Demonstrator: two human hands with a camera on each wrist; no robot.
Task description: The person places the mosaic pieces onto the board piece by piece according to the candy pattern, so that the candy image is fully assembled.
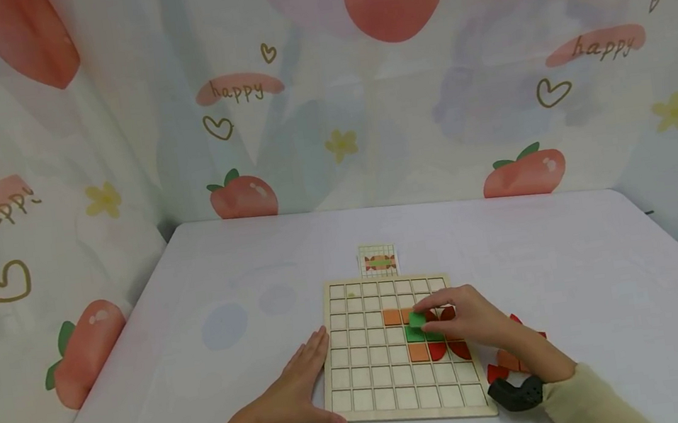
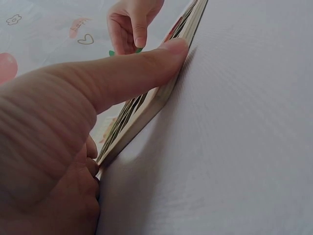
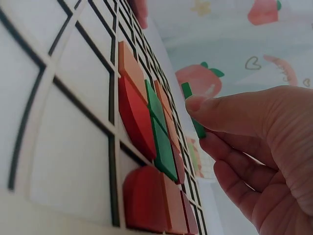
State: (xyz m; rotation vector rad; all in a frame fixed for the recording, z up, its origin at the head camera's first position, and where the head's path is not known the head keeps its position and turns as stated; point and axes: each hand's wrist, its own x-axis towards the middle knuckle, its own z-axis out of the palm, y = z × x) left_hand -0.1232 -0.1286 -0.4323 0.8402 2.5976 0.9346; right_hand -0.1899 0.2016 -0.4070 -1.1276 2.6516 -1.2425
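My right hand (image 1: 467, 315) pinches a green square tile (image 1: 417, 319) between thumb and fingers, above the wooden grid board (image 1: 412, 415). In the right wrist view that tile (image 3: 186, 90) is held edge-on, apart from the board. Under it, green tiles (image 1: 414, 334) sit in a row of cells. An orange tile (image 1: 418, 352) and rounded red tiles (image 1: 459, 350) lie on the near side of that row. More orange tiles (image 1: 392, 317) and red ones are on its far side, partly hidden by the hand. My left hand (image 1: 287, 392) rests against the board's left edge, thumb at the near corner.
A small pattern card (image 1: 378, 261) with a red, orange and green design stands behind the board. Several loose red and orange tiles (image 1: 509, 360) lie right of the board, partly under my right forearm. A white cloth (image 1: 224, 269) covers the table.
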